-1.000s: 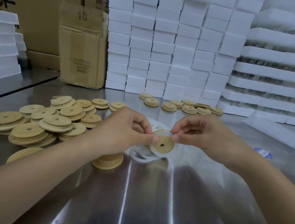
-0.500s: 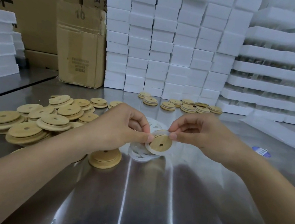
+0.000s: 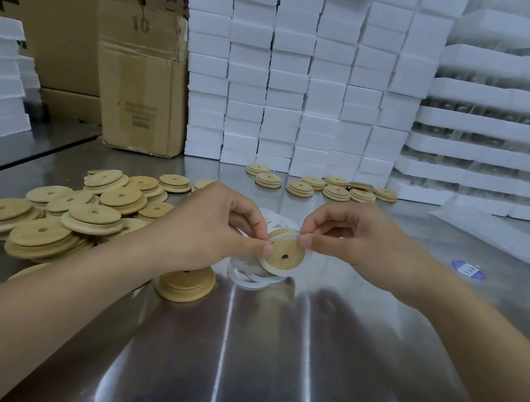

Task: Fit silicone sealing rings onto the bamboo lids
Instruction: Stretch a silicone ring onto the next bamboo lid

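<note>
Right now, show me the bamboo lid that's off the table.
The bamboo lid pinched between left hand and right hand, white ring on it; the others lie on the table.

lids (image 3: 45, 231): matt pale bamboo
rings (image 3: 246, 278): smooth white silicone
table (image 3: 256, 353): glossy metal
box (image 3: 141, 81): creased brown cardboard

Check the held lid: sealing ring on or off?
On, at least partly: a white ring hugs the bamboo lid along its lower right edge. Left hand and right hand cover the upper edge: full seating, cannot tell.
</note>
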`<state>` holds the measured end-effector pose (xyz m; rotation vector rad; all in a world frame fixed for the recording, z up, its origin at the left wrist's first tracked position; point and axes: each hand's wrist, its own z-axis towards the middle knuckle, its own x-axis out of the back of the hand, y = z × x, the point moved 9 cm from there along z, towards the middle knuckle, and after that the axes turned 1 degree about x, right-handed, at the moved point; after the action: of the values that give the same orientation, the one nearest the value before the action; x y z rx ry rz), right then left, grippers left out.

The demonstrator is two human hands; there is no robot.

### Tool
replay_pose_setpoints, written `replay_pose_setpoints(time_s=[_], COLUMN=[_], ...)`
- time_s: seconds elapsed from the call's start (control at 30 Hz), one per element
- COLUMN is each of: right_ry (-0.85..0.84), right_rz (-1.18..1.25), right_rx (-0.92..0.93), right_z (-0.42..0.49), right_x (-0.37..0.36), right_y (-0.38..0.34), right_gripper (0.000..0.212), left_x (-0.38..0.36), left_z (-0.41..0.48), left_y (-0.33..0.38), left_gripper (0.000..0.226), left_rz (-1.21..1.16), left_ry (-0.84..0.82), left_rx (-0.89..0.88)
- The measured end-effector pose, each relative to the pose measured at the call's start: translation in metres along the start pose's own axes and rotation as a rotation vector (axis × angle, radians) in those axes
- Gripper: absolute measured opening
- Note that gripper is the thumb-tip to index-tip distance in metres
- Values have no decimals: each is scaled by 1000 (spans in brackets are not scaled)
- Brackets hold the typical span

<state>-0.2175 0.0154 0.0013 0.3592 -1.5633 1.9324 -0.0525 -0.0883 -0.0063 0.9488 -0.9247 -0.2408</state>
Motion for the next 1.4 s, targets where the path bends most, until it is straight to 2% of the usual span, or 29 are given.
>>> replay_pose_setpoints(time_s=[0.57,0.77,1.03,1.4], right_ry=[-59,-8,-59,-111], right_rz=[-51,-22,-79,-139], right_rx=[27,10,-24,-3], right_z=[-2,2,0,-1], right_x=[-4,-3,-6,-7], right_y=[-6,2,8,6], right_gripper=[1,8,9,11], left_x=[-2,2,4,2], left_z=[2,4,4,2], left_y=[-4,-10,-13,-7], left_gripper=[13,14,18,14], left_rz=[31,34,128,231], left_ry=[-128,-73,-43,-90], left_rx=[11,24,27,-20])
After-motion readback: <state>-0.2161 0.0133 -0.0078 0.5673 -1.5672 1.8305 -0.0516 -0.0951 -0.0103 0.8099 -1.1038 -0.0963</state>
